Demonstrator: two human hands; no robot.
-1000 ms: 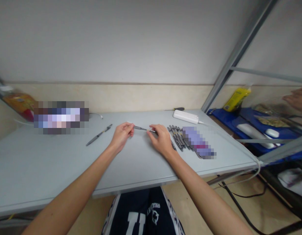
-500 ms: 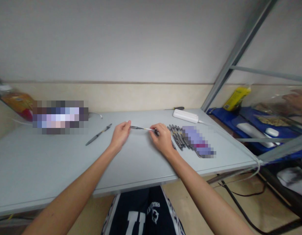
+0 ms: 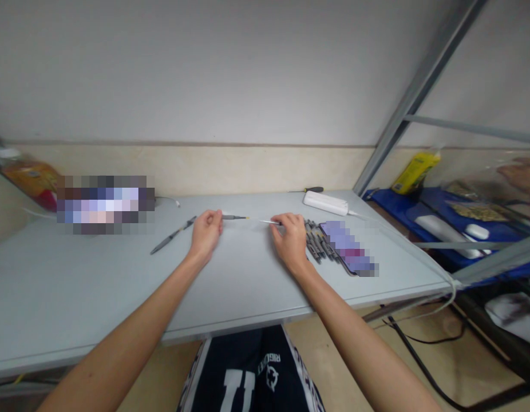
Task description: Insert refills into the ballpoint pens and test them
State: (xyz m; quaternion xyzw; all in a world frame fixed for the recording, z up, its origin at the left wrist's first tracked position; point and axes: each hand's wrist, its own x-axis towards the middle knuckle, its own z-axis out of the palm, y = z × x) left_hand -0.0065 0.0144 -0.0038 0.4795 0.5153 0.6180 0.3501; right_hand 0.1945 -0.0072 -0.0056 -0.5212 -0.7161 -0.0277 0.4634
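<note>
My left hand (image 3: 206, 232) is closed on a slim grey pen-like stick (image 3: 234, 217), which points right and tapers to a yellow tip. Across a short gap, my right hand (image 3: 289, 236) pinches a slim tool with a thin bright metal shaft (image 3: 267, 221) pointing left. My fingers hide most of its dark handle. Left of my left hand lies a similar grey stick (image 3: 173, 236) with a yellowish band. Just right of my right hand is a row of several such grey sticks (image 3: 320, 240), partly covered by that hand.
Beside the row lies a phone with a blurred screen (image 3: 346, 246). Behind are a white power strip (image 3: 325, 203) and a yellow-black screwdriver (image 3: 313, 189). A blurred screen (image 3: 104, 205) and an orange bottle (image 3: 31, 177) stand left. Another person's hand (image 3: 520, 173) shows far right.
My hands have drawn apart, the left one to the left and the right one to the right. The metal shaft has come away from the yellow tip, leaving a gap.
</note>
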